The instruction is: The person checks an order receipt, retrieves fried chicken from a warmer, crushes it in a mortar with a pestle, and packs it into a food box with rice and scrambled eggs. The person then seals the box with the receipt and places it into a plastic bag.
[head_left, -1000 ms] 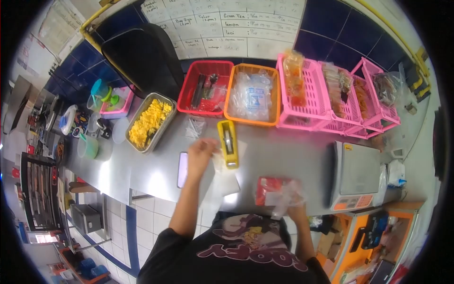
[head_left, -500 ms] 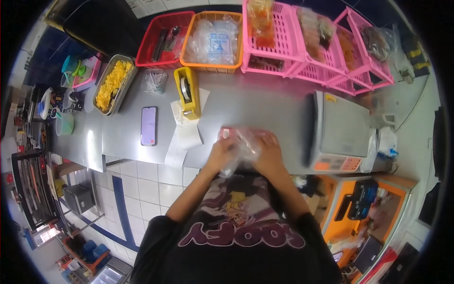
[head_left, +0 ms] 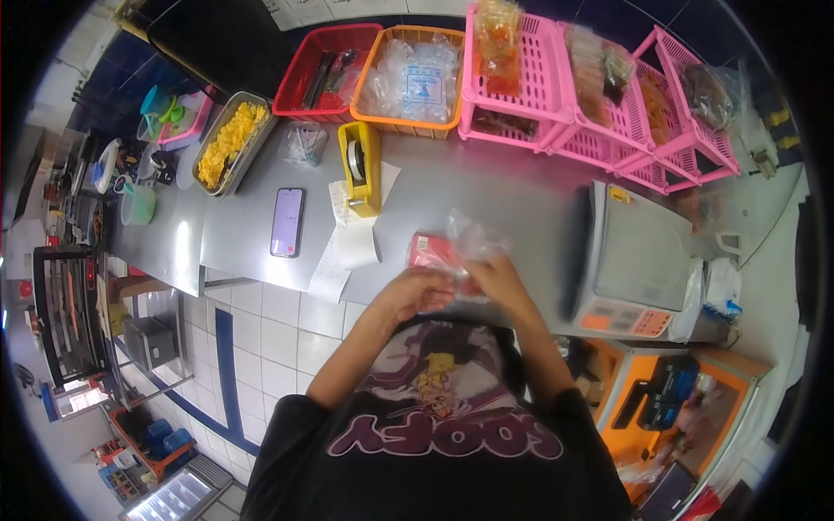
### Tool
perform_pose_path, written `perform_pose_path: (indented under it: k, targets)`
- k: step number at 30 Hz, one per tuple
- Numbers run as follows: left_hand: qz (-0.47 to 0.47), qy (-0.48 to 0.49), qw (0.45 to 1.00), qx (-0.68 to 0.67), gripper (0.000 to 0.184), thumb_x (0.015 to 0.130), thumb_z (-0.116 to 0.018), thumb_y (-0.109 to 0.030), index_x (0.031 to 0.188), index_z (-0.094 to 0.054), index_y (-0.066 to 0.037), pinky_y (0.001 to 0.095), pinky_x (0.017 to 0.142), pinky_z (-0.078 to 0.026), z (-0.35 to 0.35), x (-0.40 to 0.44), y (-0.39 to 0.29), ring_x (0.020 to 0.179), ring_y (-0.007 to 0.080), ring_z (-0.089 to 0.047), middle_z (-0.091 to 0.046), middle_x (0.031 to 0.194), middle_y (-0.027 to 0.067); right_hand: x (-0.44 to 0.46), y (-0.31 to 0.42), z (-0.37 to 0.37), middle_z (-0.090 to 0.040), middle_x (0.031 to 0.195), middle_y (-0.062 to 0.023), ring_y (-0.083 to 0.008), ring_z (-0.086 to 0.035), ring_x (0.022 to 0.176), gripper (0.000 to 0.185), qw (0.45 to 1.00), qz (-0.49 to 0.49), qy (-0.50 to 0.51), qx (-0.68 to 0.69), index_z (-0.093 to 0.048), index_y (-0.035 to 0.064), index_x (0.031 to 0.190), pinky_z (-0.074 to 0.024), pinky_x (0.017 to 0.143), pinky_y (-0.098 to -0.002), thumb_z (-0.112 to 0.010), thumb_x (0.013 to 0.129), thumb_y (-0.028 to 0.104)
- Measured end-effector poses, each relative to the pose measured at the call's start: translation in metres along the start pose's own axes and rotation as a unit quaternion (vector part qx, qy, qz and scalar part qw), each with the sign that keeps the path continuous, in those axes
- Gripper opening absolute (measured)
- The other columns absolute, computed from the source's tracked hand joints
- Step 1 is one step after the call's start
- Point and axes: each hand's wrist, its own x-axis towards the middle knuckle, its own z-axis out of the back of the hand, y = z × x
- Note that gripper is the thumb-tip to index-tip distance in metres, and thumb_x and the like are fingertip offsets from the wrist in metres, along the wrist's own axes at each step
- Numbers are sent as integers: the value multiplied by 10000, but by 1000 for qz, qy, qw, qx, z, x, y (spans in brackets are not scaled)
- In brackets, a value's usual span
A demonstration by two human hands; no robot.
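At the counter's near edge lies a red packet (head_left: 428, 250) with a small pale label, partly covered by a crumpled clear plastic bag (head_left: 473, 234). My right hand (head_left: 497, 280) is closed on the plastic bag, over the packet's right side. Just below the packet, my left hand (head_left: 420, 293) has its fingers stretched toward the right, slightly curved and apart, with nothing visible in them. Whether its fingertips touch the bag's lower edge I cannot tell.
A yellow tape dispenser (head_left: 361, 169) stands on paper slips (head_left: 354, 243) beside a phone (head_left: 287, 222). Behind are a tray of yellow food (head_left: 201, 178), a red basket (head_left: 282, 95), an orange basket of plastic bags (head_left: 360, 111) and pink racks (head_left: 543, 82). A scale (head_left: 638, 252) stands right.
My left hand has come off the plastic and moved down, uncovering the packet's left part. The bag now bunches up and to the right by my right hand. The whole view has shifted slightly.
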Motion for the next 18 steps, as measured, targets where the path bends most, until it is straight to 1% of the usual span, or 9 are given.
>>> perform_pose_path:
  k: [1, 3, 5, 7, 10, 13, 16, 17, 18]
  targets:
    - [-15, 7, 1000, 2, 226, 894, -707, -197, 1073, -651, -70, 282, 771, -504, -2, -1, 2, 881, 136, -654, -682, 988, 30, -1, -8, 0, -664, 797, -136, -184, -686, 657, 376, 998, -8, -5, 55, -576, -29, 1249, -567, 550, -279, -601, 916, 144]
    - [-29, 19, 999, 11, 216, 901, -698, -189, 1078, -648, -75, 280, 781, -500, -4, 0, 3, 890, 135, -648, -676, 988, 28, -9, -3, -3, -667, 832, -146, -191, -686, 655, 397, 997, -14, -20, 75, -558, -27, 1273, -573, 555, -283, -598, 915, 142]
    - [-68, 21, 997, 11, 163, 915, -679, -158, 1050, -653, -72, 275, 778, -494, -2, 3, 11, 887, 129, -634, -664, 979, 20, -15, -2, -9, -670, 868, -155, -197, -687, 654, 420, 995, -21, -36, 95, -539, -25, 1296, -579, 559, -288, -595, 915, 140]
    - [-86, 29, 996, -6, 141, 920, -672, -143, 1038, -655, -67, 273, 780, -490, 0, 5, 18, 876, 125, -627, -662, 973, 19, -17, -6, -14, -674, 901, -114, -179, -689, 667, 342, 988, -25, -68, 139, -585, -49, 1164, -577, 539, -286, -642, 902, 163]
    - [-113, 44, 992, -37, 107, 931, -659, -120, 1019, -659, -59, 270, 779, -485, 2, 7, 25, 862, 119, -616, -661, 960, 16, -17, -16, -18, -676, 947, -127, -199, -702, 691, 369, 984, -18, -88, 154, -558, -45, 1208, -589, 547, -297, -629, 906, 155]
    - [-127, 47, 990, -45, 94, 938, -652, -113, 1015, -662, -59, 265, 772, -483, -1, 7, 28, 851, 114, -610, -662, 947, 13, -25, -5, -21, -672, 972, -136, -208, -706, 703, 392, 979, -6, -91, 180, -540, -46, 1234, -599, 562, -303, -629, 904, 146]
    - [-136, 45, 989, -44, 94, 941, -652, -117, 1019, -663, -67, 256, 760, -483, -1, 8, 29, 840, 108, -605, -661, 935, 7, -18, -15, -20, -668, 977, -139, -213, -708, 719, 419, 983, -24, -89, 160, -521, -49, 1257, -607, 574, -306, -631, 895, 131]
    - [-139, 47, 988, -46, 94, 942, -654, -120, 1021, -664, -70, 252, 752, -483, -2, 8, 28, 836, 106, -602, -660, 930, 4, -20, -11, -20, -668, 977, -139, -213, -708, 719, 419, 983, -22, -90, 160, -521, -49, 1257, -607, 574, -306, -631, 895, 131]
    - [-139, 47, 988, -46, 94, 942, -654, -120, 1021, -664, -70, 252, 752, -483, -3, 7, 29, 836, 106, -602, -660, 930, 4, -23, -6, -21, -672, 958, -150, -217, -711, 723, 373, 983, -10, -100, 155, -561, -70, 1199, -601, 578, -306, -615, 883, 121]
